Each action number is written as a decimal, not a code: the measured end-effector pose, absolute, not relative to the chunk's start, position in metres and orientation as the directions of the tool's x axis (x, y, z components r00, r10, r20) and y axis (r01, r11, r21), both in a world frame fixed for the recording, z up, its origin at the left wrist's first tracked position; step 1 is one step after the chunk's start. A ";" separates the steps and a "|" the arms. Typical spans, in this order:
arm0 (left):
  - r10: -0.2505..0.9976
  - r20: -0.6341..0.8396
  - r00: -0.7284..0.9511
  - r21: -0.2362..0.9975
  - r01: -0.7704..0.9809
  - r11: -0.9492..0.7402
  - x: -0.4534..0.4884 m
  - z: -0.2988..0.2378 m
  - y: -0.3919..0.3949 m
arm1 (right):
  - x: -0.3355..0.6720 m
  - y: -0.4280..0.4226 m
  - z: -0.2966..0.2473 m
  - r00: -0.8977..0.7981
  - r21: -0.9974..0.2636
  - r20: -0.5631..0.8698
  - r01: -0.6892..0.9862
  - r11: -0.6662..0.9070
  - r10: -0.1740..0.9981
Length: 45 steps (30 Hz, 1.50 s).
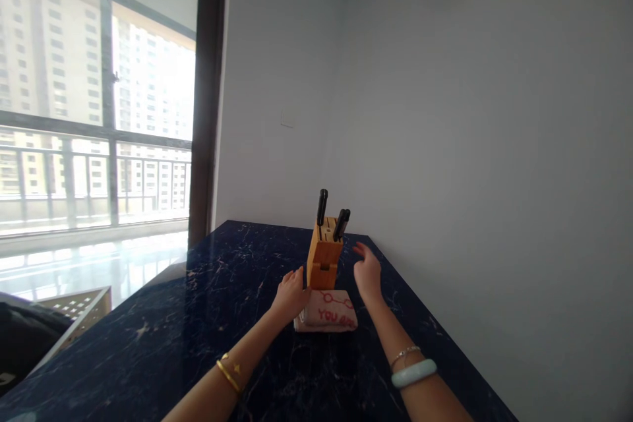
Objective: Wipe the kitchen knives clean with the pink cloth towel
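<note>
Walls: pale and plain, we see them meet in a corner behind everything else.
Window: it stands to our left, bright, with tall buildings and a railing beyond.
Surface: dark blue with white veins and a gloss, it reaches from below us towards the corner.
Knife block: wooden and upright, it stands on the surface between our two hands, just behind the folded cloth.
Right hand: we hold it to the right of the block, apart from it, fingers loosely bent with a gap to the thumb, and nothing in them.
Left hand: it is at the block's lower left, beside the cloth, fingers partly extended and not closed around anything (whether they touch the wood or the fabric, we cannot tell).
Cloth: pinkish, folded into a pad, red lettering facing us.
Black handles: they stick up from the block's slots, one at the back left, others bunched at the front right.
Pale green bangle: we wear it on the right arm, below a thin bracelet.
Gold bangle: it circles our left wrist.
</note>
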<state>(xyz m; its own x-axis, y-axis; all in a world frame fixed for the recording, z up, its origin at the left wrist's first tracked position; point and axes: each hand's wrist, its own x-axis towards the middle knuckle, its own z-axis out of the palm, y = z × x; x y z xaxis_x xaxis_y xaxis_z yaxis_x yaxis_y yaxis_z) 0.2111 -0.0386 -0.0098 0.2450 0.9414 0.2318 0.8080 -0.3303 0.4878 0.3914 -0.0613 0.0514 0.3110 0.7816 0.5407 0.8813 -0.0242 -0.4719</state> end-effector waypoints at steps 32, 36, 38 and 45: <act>0.740 0.450 0.499 0.163 0.769 -0.618 0.147 -0.027 -0.135 | 0.320 -0.008 0.219 0.121 -0.200 0.267 0.977 -0.068 0.956; 0.693 0.441 0.570 0.091 0.740 -0.666 0.145 -0.024 -0.134 | 0.316 -0.013 0.229 0.145 -0.213 0.377 0.975 -0.067 0.915; 0.686 0.440 0.580 0.085 0.734 -0.674 0.144 -0.023 -0.134 | 0.313 -0.017 0.246 0.151 -0.210 0.473 0.976 -0.055 0.868; 0.733 0.463 0.498 0.217 0.738 -0.639 0.143 -0.020 -0.134 | 0.287 -0.070 0.332 -0.088 0.003 0.897 0.981 0.192 0.432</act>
<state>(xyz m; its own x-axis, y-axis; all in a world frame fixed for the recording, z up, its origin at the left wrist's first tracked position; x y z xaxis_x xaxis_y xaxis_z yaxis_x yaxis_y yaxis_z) 0.1431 -0.1340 -0.0204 0.4983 0.7329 0.4631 0.7383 -0.6388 0.2165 0.2869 -0.0704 0.3316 -0.0877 0.4322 0.8975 0.9813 0.1924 0.0033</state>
